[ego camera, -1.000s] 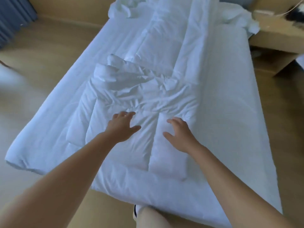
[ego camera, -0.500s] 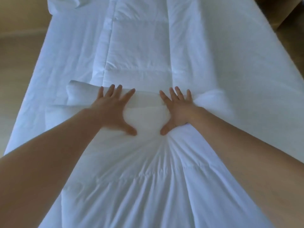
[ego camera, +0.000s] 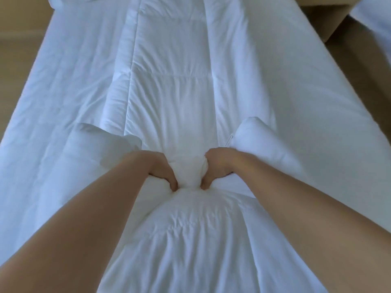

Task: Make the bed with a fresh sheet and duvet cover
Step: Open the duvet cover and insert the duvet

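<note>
Left hand [ego camera: 163, 172] clenched on a bunched fold of white duvet [ego camera: 173, 98], right hand [ego camera: 218, 168] gripping the same bunch, thumbs nearly meeting

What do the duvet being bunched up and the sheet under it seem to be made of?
The duvet looks like a padded quilt in matte white woven fabric: stitched seams divide it into puffy panels, and it bulges where the left hand and right hand squeeze it. The filling cannot be told. The sheet looks like thin matte cotton-type cloth, lying flat with fine creases.

Tan floor [ego camera: 12, 66] either side; wooden furniture [ego camera: 323, 15] at upper right.
</note>
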Action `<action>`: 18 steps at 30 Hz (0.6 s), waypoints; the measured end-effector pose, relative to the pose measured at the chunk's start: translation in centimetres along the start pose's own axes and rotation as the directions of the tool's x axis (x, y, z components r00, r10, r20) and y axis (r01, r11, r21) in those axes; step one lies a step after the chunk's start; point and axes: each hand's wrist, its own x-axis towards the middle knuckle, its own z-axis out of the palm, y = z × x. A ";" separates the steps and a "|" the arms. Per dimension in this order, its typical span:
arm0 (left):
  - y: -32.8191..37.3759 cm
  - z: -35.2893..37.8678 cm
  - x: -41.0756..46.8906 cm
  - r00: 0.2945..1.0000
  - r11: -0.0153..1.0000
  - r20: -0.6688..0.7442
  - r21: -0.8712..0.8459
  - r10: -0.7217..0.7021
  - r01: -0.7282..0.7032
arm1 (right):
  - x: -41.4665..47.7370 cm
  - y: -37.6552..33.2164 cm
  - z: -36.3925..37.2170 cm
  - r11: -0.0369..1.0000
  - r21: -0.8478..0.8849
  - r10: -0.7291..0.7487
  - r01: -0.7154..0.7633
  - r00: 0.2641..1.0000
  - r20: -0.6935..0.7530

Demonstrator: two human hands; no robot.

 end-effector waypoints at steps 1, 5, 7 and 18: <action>0.0 1.7 -2.1 1.000 1.000 -0.002 -0.015 0.002 -0.002 | -2.6 -0.7 1.5 1.000 -0.016 -0.011 0.010 0.999 -0.041; -0.1 9.4 -11.5 0.992 0.992 -0.085 0.097 0.092 -0.084 | -14.2 -4.1 8.5 0.989 -0.146 -0.058 0.021 0.965 -0.255; 0.0 14.4 -16.2 0.970 0.969 -0.195 0.227 0.147 -0.101 | -19.9 -5.1 13.1 0.985 -0.171 -0.063 -0.002 0.925 -0.375; 3.2 40.4 -25.6 0.907 0.883 -0.054 0.259 0.417 -0.391 | -33.5 -3.7 40.9 0.959 0.283 0.069 0.024 0.947 -0.312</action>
